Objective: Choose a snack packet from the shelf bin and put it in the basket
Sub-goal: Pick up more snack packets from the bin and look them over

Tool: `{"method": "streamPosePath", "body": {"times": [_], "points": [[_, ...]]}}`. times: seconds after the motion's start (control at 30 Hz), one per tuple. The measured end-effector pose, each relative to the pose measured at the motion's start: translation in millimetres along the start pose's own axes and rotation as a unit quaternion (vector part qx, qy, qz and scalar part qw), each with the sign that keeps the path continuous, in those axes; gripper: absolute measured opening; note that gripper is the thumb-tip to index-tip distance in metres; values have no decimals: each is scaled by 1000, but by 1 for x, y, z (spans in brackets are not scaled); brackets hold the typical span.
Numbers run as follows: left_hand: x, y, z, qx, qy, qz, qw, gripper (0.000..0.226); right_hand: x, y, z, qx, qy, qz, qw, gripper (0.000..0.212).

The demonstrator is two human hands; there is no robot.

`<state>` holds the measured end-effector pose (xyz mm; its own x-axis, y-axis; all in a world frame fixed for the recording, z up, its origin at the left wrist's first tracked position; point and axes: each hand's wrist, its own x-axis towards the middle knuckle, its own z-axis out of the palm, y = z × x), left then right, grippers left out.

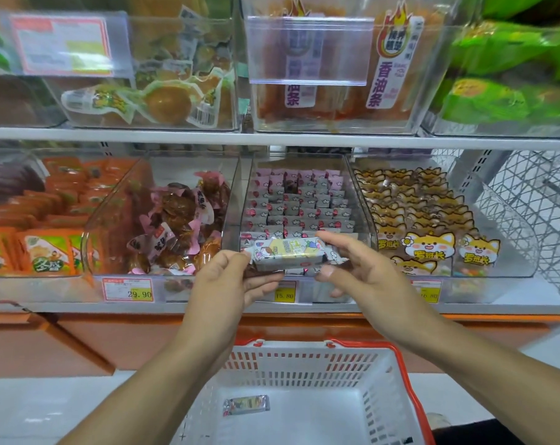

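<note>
Head view: snack packet (286, 255) pinched at either end by left hand (237, 277) and right hand (352, 268); seemingly light, crinkly, slippery; best gripped by its ends.

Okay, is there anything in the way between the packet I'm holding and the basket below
Nothing visible. Both hands, left hand and right hand, hold the packet in front of the bin; the basket sits open below, with only your forearms alongside and one packet already inside.

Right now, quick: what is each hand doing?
Left hand: closed on the left end of the snack packet.
Right hand: closed on the right end of the same packet.
</note>
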<state>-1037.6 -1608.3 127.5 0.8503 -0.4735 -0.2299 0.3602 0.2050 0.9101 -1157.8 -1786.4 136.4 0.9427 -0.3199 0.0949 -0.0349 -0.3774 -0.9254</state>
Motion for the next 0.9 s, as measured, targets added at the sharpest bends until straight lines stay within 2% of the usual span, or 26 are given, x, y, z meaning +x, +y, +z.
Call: {"method": "streamPosePath", "body": {"times": [0.07, 0.2, 0.3, 0.4, 0.5, 0.57, 0.73, 0.9], "points": [[0, -2, -1, 4, -7, -15, 1000, 22, 0, 1, 0, -30, 19, 2, 999, 46], [-2, -3, -1, -7, -2, -38, 999, 15, 4, -1, -1, 4, 43, -14, 999, 35], [-3, -3, 0, -8, 2, -24, 1000, 16, 5, 0, 0, 63, 49, 4, 997, 31], [-6, -1, 3, -13, -35, -21, 999, 20, 6, -1, 4, 174, 72, 68, 980, 18], [-9, 0, 4, -3, -50, -4, 999, 34, 9, 0, 5, 236, 91, 135, 958, 41], [-9, 0, 4, 4, -34, 3, 999, 43, 10, 0, 5, 245, 94, 157, 952, 45], [-7, 0, 3, -34, 22, -14, 999, 50, 11, -2, 3, 228, 86, 165, 956, 30], [-3, 1, -1, -89, 50, -74, 992, 39, 12, 0, 0, 235, 116, 143, 954, 17]]}}
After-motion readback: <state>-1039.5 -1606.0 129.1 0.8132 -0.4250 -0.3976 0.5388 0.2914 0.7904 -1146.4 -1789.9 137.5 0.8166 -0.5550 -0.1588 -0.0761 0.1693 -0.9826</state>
